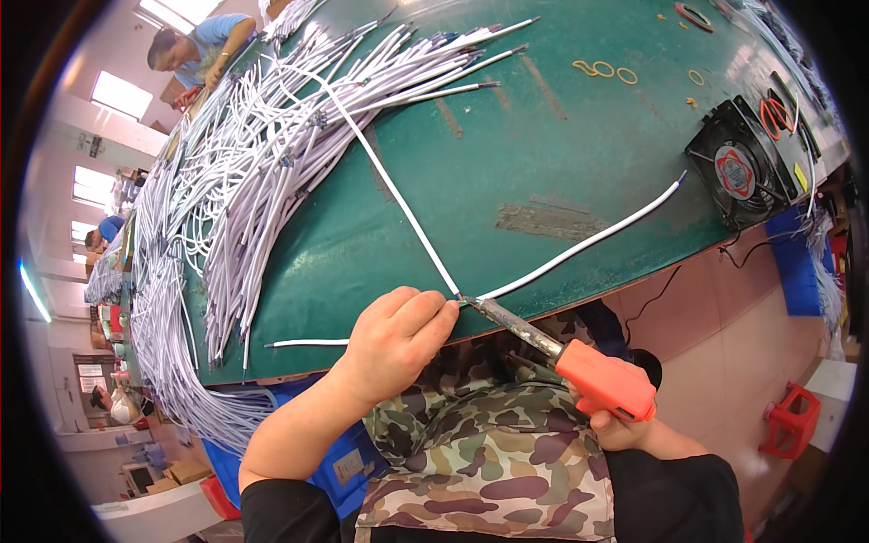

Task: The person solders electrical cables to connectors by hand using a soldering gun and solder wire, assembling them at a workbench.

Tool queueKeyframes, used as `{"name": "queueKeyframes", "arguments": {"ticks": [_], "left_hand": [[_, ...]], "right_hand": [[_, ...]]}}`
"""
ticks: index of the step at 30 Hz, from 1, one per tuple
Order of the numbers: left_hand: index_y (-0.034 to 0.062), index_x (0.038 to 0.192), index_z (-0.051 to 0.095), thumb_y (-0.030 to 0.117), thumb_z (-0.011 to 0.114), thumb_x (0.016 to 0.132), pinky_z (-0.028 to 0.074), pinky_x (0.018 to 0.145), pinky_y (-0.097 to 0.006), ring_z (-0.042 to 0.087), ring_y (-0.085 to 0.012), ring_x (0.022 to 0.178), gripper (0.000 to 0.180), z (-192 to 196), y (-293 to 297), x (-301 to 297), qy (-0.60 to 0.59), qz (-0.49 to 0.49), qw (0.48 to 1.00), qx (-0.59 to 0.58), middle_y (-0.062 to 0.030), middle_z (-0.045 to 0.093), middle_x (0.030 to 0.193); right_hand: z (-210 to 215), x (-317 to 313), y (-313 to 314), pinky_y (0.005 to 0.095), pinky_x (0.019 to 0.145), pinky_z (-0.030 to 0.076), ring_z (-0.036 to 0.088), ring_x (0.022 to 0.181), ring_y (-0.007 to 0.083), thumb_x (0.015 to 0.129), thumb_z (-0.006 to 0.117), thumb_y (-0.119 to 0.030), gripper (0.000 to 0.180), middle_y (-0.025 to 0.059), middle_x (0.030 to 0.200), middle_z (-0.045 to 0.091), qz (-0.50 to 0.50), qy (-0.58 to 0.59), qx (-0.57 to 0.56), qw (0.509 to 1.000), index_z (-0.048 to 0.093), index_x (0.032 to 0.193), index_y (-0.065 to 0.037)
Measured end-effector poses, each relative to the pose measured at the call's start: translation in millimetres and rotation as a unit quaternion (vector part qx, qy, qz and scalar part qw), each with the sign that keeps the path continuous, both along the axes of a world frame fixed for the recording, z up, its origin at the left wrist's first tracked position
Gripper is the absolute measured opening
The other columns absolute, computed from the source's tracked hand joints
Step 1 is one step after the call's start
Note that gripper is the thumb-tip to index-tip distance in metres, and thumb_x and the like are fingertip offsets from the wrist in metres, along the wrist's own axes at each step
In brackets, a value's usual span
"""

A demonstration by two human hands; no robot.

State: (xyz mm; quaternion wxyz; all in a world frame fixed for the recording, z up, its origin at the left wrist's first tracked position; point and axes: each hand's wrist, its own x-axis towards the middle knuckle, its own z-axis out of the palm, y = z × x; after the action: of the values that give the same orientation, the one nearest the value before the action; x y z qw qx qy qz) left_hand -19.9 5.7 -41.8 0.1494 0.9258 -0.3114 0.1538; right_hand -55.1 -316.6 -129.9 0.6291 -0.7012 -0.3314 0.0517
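Right at the fingertips of the left hand [403, 333]: bared wire joint [461, 300], pinched, likely to steady it under the tip. Right hand [619, 431] grips soldering iron [543, 344] by its orange handle, presumably avoiding heat. White cable [588, 242] extends rightward of both; cable pile [249, 172] beyond left hand, seemingly leaving elbow room.

On the left of our table [453, 154] lies a heap of cables [262, 172], with a co-worker [204, 41] behind it. One cable [393, 190] runs from above the heap to the table's near edge, between our left grip [398, 337] and the soldering iron [608, 380] in our right grip [620, 433]. Another length [593, 242] reaches rightward toward a fan [738, 172] on the table; rubber bands [604, 69] lie beyond, left of the fan. Rightward, on the floor, we have a stool [792, 418].
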Motion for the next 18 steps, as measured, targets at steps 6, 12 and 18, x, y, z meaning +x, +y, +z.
{"name": "queueKeyframes", "arguments": {"ticks": [6,12,18], "left_hand": [[-0.0022,0.095,0.064,0.003,0.062,0.067,0.049,0.059,-0.033,0.058,-0.023,0.069,0.028,-0.5,1.7,-0.7,-0.002,-0.008,1.0,0.009,-0.0088,0.061,0.089],[-0.0027,0.094,0.064,0.004,0.061,0.067,0.049,0.058,-0.033,0.058,-0.0229,0.069,0.028,0.1,1.8,-0.3,-0.002,-0.013,1.0,0.013,-0.009,0.061,0.089],[-0.0019,0.093,0.064,0.005,0.062,0.067,0.048,0.059,-0.033,0.057,-0.0224,0.07,0.027,2.3,1.0,1.5,-0.006,-0.016,1.0,0.016,-0.0083,0.059,0.088]], "right_hand": [[-4.9,-2.3,1.3,0.0383,0.076,0.051,0.064,0.09,0.0297,0.091,0.063,-0.04,0.063,0.0162,0.115,0.058,-0.005,-0.059,-0.009,0.998,0.045,0.129,0.007],[4.1,-0.6,5.2,0.0376,0.072,0.051,0.063,0.085,0.0287,0.089,0.066,-0.04,0.063,0.0159,0.114,0.058,-0.018,-0.071,-0.021,0.997,0.045,0.127,0.006],[4.2,3.3,7.2,0.0346,0.06,0.048,0.06,0.067,0.0247,0.086,0.07,-0.039,0.064,0.0134,0.1,0.063,-0.029,-0.12,-0.021,0.992,0.045,0.125,0.005]]}}
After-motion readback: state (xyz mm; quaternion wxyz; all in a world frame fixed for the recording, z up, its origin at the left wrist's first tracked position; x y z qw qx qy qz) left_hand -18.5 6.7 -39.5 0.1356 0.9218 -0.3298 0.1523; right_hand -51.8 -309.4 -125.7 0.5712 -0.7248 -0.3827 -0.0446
